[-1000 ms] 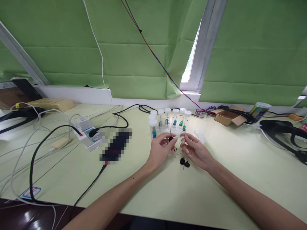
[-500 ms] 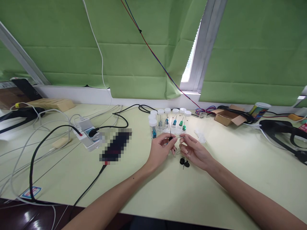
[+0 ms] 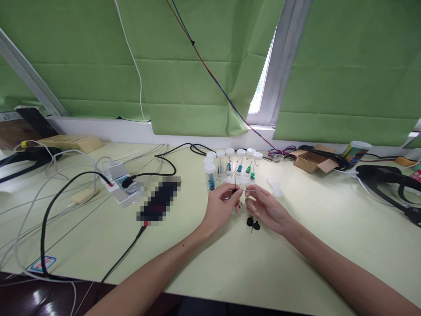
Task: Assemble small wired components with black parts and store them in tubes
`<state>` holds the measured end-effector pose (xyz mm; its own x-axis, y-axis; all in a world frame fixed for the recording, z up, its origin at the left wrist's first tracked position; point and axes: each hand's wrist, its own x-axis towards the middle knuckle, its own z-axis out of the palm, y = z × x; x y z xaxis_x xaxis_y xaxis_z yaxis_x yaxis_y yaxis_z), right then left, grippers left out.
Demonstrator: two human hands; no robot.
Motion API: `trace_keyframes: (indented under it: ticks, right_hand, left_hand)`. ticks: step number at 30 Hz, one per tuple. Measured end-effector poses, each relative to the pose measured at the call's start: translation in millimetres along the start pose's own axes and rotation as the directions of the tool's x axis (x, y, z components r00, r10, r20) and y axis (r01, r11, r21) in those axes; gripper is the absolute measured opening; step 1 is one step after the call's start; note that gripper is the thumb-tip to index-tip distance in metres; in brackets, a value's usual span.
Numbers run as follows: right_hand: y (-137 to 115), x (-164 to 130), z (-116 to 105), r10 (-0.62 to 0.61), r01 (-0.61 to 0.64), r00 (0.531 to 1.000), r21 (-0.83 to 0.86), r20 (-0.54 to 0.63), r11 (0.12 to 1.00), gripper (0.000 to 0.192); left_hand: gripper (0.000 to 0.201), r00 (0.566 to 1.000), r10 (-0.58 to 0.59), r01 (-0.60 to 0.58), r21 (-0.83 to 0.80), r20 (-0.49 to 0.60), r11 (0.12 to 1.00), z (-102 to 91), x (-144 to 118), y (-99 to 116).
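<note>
Between its thumb and fingers, my left hand (image 3: 217,210) grips a small black part (image 3: 234,191) with a thin dark wire standing up from it. My right hand (image 3: 271,210) pinches a thin metal pin (image 3: 249,190) whose left end meets the left fingertips. The fingers hide much of both pieces. On the table just below the hands lie small black round pieces (image 3: 252,223) with a thin rod. Behind the hands, several clear vials (image 3: 210,179) with white caps stand in an arc, holding blue and green pieces with thin wires.
White caps (image 3: 276,192) lie right of the vials, near a clear cup (image 3: 278,158). An open cardboard box (image 3: 311,162) and a printed canister (image 3: 357,151) stand at the back right. To the left are a power strip (image 3: 121,186), a blurred dark phone-like object (image 3: 159,199) and many cables.
Both hands stay nearly in place. The wire above the left fingers has shifted slightly and now shows a bent top; the right fingertips have moved very little.
</note>
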<state>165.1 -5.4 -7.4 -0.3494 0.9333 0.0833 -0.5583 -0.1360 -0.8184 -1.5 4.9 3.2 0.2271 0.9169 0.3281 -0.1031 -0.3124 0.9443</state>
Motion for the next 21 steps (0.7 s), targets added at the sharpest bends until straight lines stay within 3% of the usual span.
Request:
trace_keyframes:
  ticks: [21]
  right_hand:
    - [0.5, -1.3, -1.6, 0.004, -0.004, 0.999, -0.013, -0.034, 1.0, 0.017]
  left_hand:
    - [0.02, 0.999, -0.007, 0.008, 0.009, -0.036, 1.0, -0.9, 1.1, 2.8]
